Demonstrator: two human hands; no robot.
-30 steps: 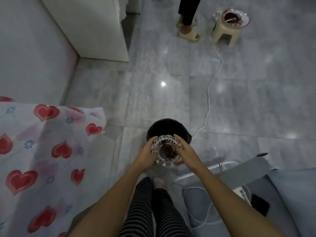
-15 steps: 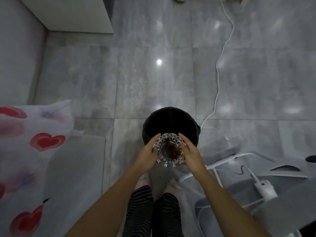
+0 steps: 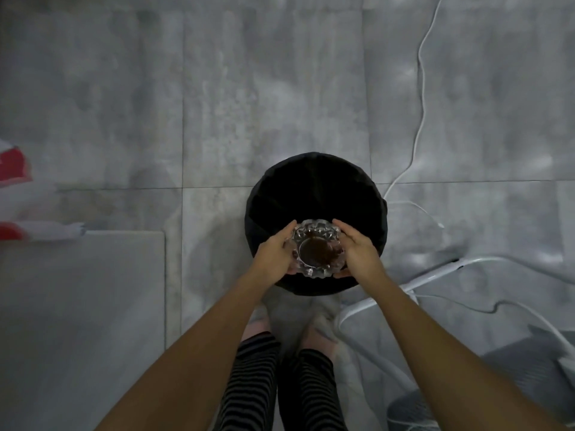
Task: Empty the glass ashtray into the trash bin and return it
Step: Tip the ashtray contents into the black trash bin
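The cut-glass ashtray point(image 3: 318, 247) is held upright between both hands, with dark brown residue in its bowl. My left hand point(image 3: 275, 250) grips its left rim and my right hand point(image 3: 357, 247) grips its right rim. The ashtray hovers over the near part of the round black trash bin point(image 3: 314, 188), which stands on the grey tiled floor just ahead of my feet. The bin's inside is dark and its contents cannot be seen.
A white cable point(image 3: 418, 98) runs across the tiles to the right of the bin. A white fan stand and grille point(image 3: 404, 306) lie at lower right. At the left edge shows heart-print cloth point(image 3: 12, 169) above a grey mat point(image 3: 81, 306).
The view has tilted down and closed in on the bin. The ashtray, still held in both hands, now sits over the bin's opening rather than at its near rim.
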